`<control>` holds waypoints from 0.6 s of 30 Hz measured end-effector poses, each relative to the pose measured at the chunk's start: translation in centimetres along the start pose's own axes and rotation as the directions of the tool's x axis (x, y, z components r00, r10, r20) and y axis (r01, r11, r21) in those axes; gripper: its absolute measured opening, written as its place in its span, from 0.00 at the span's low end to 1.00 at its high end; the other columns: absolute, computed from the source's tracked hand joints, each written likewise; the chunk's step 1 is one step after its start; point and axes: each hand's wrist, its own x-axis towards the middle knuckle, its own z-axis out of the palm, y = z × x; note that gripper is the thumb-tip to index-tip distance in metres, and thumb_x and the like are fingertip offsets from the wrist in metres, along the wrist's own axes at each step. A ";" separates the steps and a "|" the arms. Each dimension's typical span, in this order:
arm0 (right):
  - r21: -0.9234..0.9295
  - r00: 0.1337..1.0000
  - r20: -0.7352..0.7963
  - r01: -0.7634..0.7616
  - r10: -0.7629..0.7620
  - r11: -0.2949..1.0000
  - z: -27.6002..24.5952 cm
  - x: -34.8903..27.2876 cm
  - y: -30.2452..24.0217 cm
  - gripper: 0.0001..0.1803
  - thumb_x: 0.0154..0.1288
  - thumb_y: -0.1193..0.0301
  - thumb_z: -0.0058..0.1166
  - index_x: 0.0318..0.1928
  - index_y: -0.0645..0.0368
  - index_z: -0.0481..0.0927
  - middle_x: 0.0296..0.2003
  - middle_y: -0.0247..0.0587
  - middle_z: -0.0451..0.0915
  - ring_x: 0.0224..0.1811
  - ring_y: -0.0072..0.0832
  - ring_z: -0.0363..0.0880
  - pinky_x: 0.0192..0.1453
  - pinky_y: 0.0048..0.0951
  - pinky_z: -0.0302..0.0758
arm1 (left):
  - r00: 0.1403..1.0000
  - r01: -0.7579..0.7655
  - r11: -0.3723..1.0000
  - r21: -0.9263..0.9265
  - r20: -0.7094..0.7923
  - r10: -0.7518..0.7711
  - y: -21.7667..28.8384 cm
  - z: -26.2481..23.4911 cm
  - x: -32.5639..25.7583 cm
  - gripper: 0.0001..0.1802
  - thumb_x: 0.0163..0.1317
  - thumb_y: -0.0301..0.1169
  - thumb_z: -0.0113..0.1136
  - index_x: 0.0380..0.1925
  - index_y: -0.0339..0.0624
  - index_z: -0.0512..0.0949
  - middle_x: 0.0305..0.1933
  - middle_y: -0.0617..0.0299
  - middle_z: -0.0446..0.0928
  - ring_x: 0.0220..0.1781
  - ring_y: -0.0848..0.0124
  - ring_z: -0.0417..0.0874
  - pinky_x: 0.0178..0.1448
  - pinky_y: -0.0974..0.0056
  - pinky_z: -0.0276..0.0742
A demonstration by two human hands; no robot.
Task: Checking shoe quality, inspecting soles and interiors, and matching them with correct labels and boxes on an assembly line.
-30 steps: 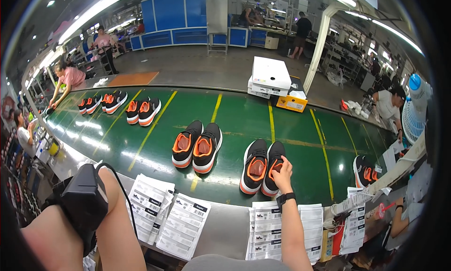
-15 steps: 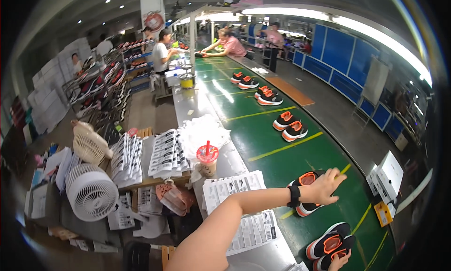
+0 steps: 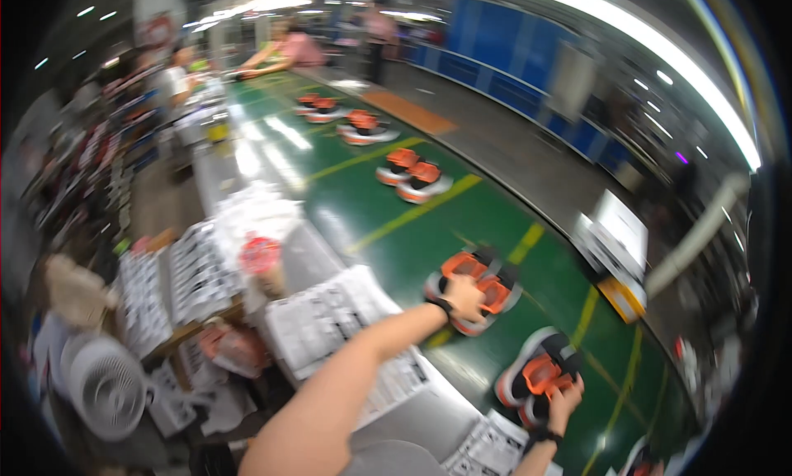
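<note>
Glossy green conveyor belt (image 3: 388,204), yellow stripes, curving away toward 11 o'clock. Left hand (image 3: 467,298) closed over the heel of a black-and-orange shoe pair (image 3: 477,280), white soles, at centre frame. Right hand (image 3: 564,399) gripping a second like pair (image 3: 538,375) at 5 o'clock. Printed paper sheets (image 3: 330,315) lie on the grey desk (image 3: 429,414). Motion blur throughout; fingers indistinct, third pair cut off at bottom rim.

Centre frame, a shoe pair (image 3: 472,288) shows orange insides, black collars and white soles; the lower-right pair (image 3: 538,375) matches. The conveyor belt (image 3: 388,212) is glossy green with yellow stripes. Upper right, wall panels (image 3: 511,43) are blue. Left, printed sheets (image 3: 330,315) are black-on-white.
</note>
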 end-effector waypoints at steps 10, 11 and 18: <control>-0.495 0.963 0.042 -0.210 0.265 0.843 -3.0 -1.7 -7.2 0.44 0.56 0.66 0.60 0.69 0.65 0.53 0.58 0.64 0.65 0.59 0.58 0.67 0.61 0.52 0.71 | 0.984 -0.161 0.968 0.193 -0.049 0.174 -10.0 -6.4 2.3 0.42 0.32 0.65 0.70 0.45 0.48 0.82 0.44 0.51 0.81 0.46 0.56 0.83 0.47 0.53 0.78; -0.469 0.980 0.038 -0.154 0.194 0.870 -3.6 -1.9 -8.0 0.41 0.56 0.66 0.60 0.68 0.63 0.55 0.57 0.63 0.66 0.59 0.58 0.67 0.60 0.51 0.72 | 0.976 -0.172 0.965 0.198 -0.098 0.195 -12.1 -5.5 2.5 0.43 0.31 0.64 0.72 0.46 0.49 0.82 0.44 0.50 0.80 0.48 0.55 0.82 0.52 0.51 0.75; -0.515 0.988 0.107 -0.044 0.115 0.856 -2.7 -4.3 -8.0 0.32 0.61 0.50 0.58 0.60 0.53 0.70 0.64 0.65 0.53 0.67 0.62 0.52 0.59 0.59 0.70 | 0.928 0.363 0.927 -0.089 0.120 -0.352 -15.7 -3.5 1.1 0.30 0.37 0.58 0.72 0.32 0.45 0.84 0.46 0.54 0.83 0.50 0.54 0.82 0.60 0.42 0.64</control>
